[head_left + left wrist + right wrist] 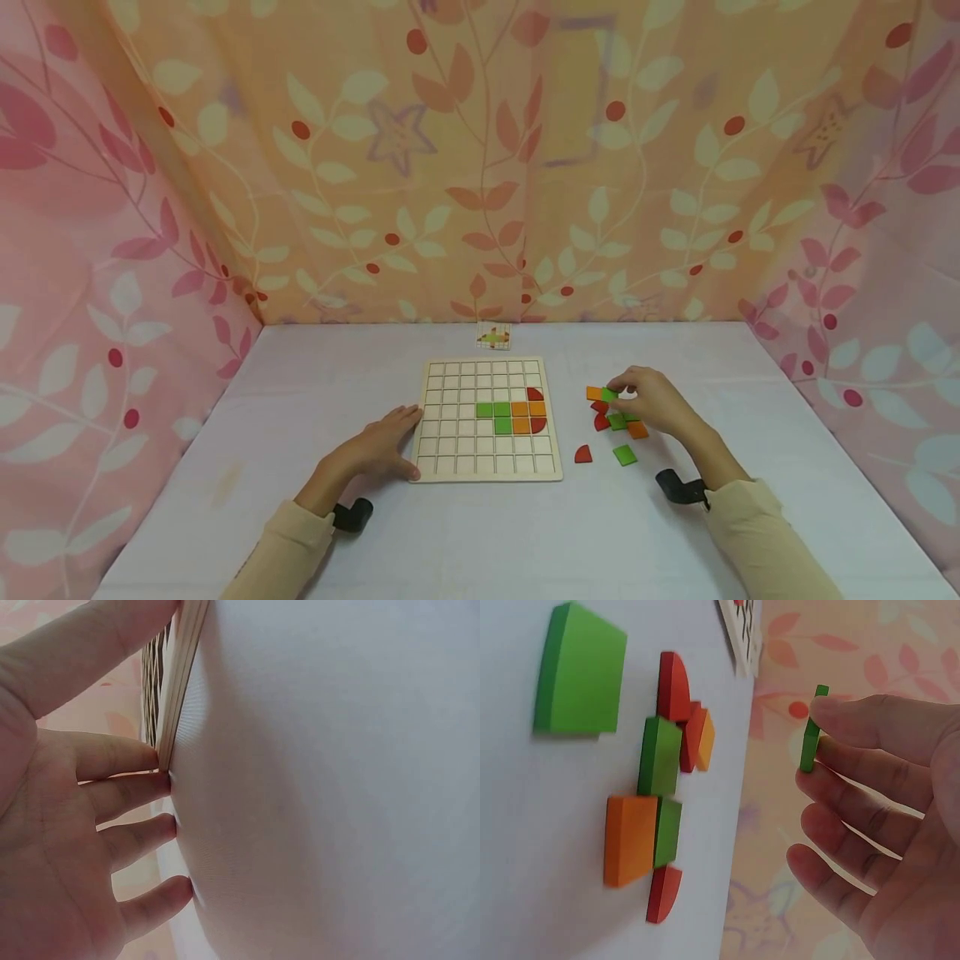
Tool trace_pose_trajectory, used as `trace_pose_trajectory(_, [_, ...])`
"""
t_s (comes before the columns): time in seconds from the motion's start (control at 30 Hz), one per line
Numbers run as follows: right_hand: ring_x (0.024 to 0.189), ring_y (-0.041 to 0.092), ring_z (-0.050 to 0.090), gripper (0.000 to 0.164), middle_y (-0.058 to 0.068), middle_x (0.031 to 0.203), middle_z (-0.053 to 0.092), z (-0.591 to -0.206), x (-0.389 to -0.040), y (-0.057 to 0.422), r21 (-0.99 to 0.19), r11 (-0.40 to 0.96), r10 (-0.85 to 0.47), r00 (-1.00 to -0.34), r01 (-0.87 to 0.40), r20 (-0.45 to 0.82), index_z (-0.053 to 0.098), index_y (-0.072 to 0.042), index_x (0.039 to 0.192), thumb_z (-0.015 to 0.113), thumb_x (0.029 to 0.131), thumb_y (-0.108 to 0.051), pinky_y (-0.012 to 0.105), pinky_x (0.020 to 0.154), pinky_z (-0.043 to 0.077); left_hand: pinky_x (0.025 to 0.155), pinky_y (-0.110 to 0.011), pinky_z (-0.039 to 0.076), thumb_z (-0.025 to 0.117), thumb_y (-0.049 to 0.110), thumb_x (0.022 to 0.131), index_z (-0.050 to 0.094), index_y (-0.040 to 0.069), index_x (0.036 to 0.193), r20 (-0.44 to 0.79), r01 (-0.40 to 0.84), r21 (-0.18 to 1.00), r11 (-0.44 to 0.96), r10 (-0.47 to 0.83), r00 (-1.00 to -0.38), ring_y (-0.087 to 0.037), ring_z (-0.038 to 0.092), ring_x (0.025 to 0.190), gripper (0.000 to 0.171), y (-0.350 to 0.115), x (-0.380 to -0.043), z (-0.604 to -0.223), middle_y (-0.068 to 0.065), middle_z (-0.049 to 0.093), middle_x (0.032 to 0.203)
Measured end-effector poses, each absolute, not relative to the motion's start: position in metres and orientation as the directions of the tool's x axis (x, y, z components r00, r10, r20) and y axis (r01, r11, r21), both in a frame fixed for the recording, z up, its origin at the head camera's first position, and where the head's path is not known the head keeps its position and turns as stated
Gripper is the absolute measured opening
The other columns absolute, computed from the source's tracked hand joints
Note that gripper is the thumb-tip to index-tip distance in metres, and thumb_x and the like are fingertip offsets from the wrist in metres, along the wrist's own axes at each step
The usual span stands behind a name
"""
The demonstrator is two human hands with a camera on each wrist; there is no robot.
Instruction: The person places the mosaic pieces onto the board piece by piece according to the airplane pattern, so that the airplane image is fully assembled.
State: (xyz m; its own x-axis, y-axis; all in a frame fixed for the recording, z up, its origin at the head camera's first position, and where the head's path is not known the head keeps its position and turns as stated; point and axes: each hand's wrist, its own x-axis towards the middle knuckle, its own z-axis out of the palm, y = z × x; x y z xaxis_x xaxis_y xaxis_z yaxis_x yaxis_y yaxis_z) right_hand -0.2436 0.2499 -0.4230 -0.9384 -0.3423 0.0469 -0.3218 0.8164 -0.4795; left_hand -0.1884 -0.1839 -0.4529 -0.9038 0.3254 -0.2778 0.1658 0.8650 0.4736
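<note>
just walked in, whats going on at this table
A person's right hand pinches a green tile, held up near a scatter of loose pieces. Their left hand rests at the left edge of a gridded wooden board. Three green squares, three orange squares and two red quarter-circles sit on it; most cells are bare.

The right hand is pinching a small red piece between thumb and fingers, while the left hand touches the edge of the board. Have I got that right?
Not quite: the piece that the right hand pinches is green, not red, as the right wrist view shows. The left hand does touch the edge of the board.
</note>
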Motion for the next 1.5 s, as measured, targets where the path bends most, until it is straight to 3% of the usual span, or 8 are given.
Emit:
trace_pose_trajectory(0.63, [0.092,0.027,0.058,0.022,0.006,0.093,0.068,-0.415,-0.245,0.205,-0.495,0.79,-0.387,-0.921,-0.362,0.057,0.074,-0.003,0.103,0.075,0.083,-0.014,0.042,0.083,0.052,0.115,-0.064,0.02,0.087,0.026,0.069,0.033,0.0,0.15,-0.261,0.179,0.484,0.857,0.336,-0.905,-0.04,0.019,0.149,0.101,-0.185,-0.189,-0.456,-0.018,0.028,0.159])
trace_pose_trajectory(0.9, [0.092,0.029,0.058,0.022,0.004,0.092,0.068,-0.415,-0.243,0.187,-0.49,0.787,-0.398,-0.915,-0.376,0.064,0.074,-0.005,0.103,0.077,0.082,-0.013,0.034,0.078,0.048,0.115,-0.064,0.02,0.087,0.026,0.068,0.033,-0.001,0.15,-0.255,0.179,0.495,0.85,0.339,-0.905,-0.04,0.019,0.149,0.101,-0.186,-0.189,-0.456,-0.019,0.028,0.159])
trace_pose_trajectory(1.5, [0.092,0.027,0.06,0.021,0.004,0.091,0.068,-0.416,-0.249,0.148,-0.491,0.745,-0.48,-0.874,-0.451,0.074,0.075,-0.004,0.101,0.075,0.082,-0.014,0.037,0.08,0.051,0.116,-0.063,0.021,0.087,0.026,0.069,0.033,0.001,0.15,-0.264,0.169,0.49,0.855,0.33,-0.906,-0.039,0.019,0.149,0.101,-0.186,-0.19,-0.457,-0.017,0.028,0.16])
